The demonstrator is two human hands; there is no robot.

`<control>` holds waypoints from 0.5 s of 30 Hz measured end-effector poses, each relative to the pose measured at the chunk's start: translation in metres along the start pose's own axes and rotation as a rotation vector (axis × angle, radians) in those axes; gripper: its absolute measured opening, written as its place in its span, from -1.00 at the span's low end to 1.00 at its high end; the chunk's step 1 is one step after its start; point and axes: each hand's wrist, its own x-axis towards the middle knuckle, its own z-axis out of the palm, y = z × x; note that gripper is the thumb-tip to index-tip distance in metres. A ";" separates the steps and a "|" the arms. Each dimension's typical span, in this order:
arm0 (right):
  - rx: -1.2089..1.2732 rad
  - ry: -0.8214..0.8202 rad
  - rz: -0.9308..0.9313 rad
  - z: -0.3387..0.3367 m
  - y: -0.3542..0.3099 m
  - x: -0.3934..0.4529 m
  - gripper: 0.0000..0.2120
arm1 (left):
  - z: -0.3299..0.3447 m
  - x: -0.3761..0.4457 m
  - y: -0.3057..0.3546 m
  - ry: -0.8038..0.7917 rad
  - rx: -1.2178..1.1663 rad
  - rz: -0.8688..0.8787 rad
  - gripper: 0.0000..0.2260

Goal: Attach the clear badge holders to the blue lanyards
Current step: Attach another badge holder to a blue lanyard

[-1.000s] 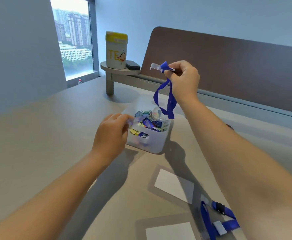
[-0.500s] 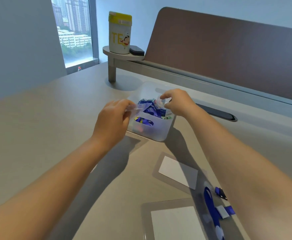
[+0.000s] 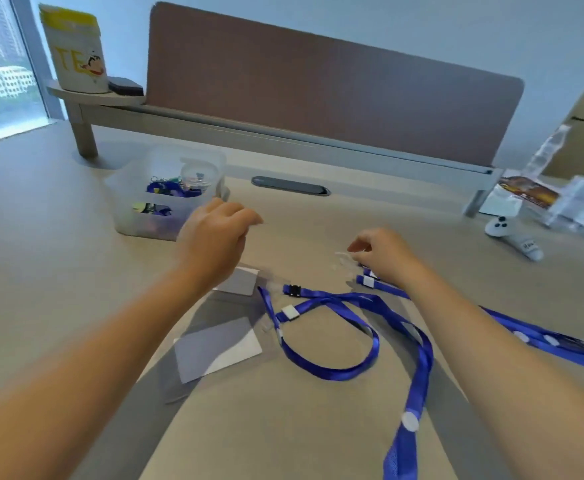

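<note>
Two hands work over the pale surface (image 3: 58, 271) in the head view. The right hand (image 3: 384, 254) has its grip closed, fingers curled and pinching a small clear strap clip (image 3: 344, 259) at the end of a blue lanyard (image 3: 384, 287) that trails off to the right under the forearm. The left hand (image 3: 214, 233) hovers with fingers loosely curled; its grip holds nothing that can be made out.

Just below and between the hands a second blue lanyard (image 3: 339, 370) lies in a loose loop, with a black buckle (image 3: 294, 290) and white tabs along it. Left of that loop, under the left wrist, two clear badge holders with white cards lie flat: the nearer one (image 3: 217, 348) and the farther one (image 3: 238, 282).

Beyond the left hand stands a translucent bin (image 3: 138, 216) holding blue and metal bits. A white controller (image 3: 512, 233) lies well to the right of the right hand, with clear packets (image 3: 574, 206) behind it. A yellow-lidded canister (image 3: 76, 50) sits on a raised shelf (image 3: 93, 98) far left, beside a brown divider panel (image 3: 318, 88).
</note>
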 end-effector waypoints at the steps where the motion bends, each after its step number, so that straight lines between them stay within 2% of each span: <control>1: 0.006 -0.006 0.040 0.000 0.015 -0.007 -0.74 | 0.008 0.000 0.009 -0.012 -0.006 0.031 -0.88; 6: 0.038 0.014 0.130 0.011 0.058 -0.024 -0.75 | 0.039 0.002 0.043 -0.100 -0.058 0.072 -0.81; 11: 0.025 0.028 0.034 0.029 0.059 -0.011 -0.74 | 0.057 0.007 0.048 -0.121 -0.059 0.066 -0.81; 13: -0.044 0.025 -0.001 0.034 0.057 0.000 -0.77 | 0.062 0.011 0.046 -0.117 -0.053 0.039 -0.81; 15: -0.116 0.027 -0.026 0.038 0.055 0.010 -0.72 | 0.065 0.013 0.044 -0.109 -0.051 0.028 -0.82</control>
